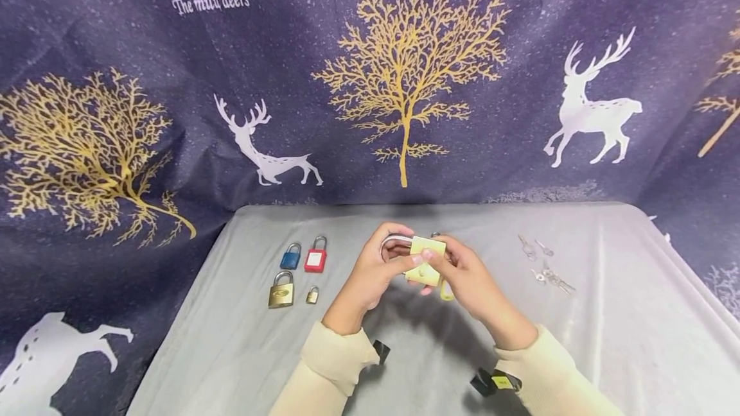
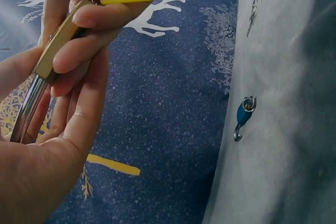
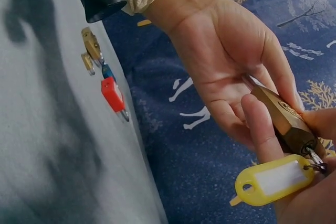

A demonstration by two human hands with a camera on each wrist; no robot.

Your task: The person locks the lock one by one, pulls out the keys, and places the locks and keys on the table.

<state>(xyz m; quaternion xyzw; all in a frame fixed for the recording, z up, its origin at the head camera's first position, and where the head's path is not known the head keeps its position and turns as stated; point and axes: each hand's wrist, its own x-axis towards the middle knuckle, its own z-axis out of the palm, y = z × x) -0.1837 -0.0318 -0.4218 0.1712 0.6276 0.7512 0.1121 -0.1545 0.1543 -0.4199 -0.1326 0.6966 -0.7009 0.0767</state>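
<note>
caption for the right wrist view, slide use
Left hand holds a brass padlock while the right hand works a key with yellow tag at its base.

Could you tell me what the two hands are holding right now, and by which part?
Both hold one brass padlock: the left hand at its shackle end, the right hand at its keyhole end, by the yellow key tag.
</note>
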